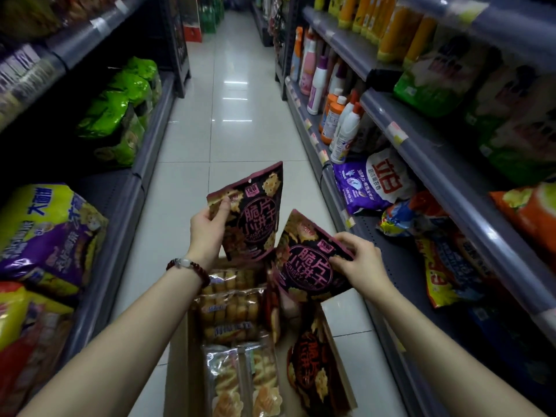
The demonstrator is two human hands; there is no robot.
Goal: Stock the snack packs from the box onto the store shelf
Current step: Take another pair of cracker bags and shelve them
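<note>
A cardboard box (177,356) stands on the aisle floor below me, holding clear packs of small cakes (231,308), pastry packs (240,383) and a dark cracker pack (313,371) leaning on its right wall. My left hand (207,233) grips a dark purple-black cracker pack (255,218) by its upper left corner, lifted above the box. My right hand (355,257) holds a second identical pack (304,266) by its right edge, lower and tilted, just over the box. The two packs nearly touch.
Snack shelves run along the left, with green bags (120,106) and yellow-purple bags (51,233). The right shelves hold detergent bottles (340,121), a purple-white bag (373,182) and colourful bags (445,263). White tiled aisle floor (231,115) stretches ahead.
</note>
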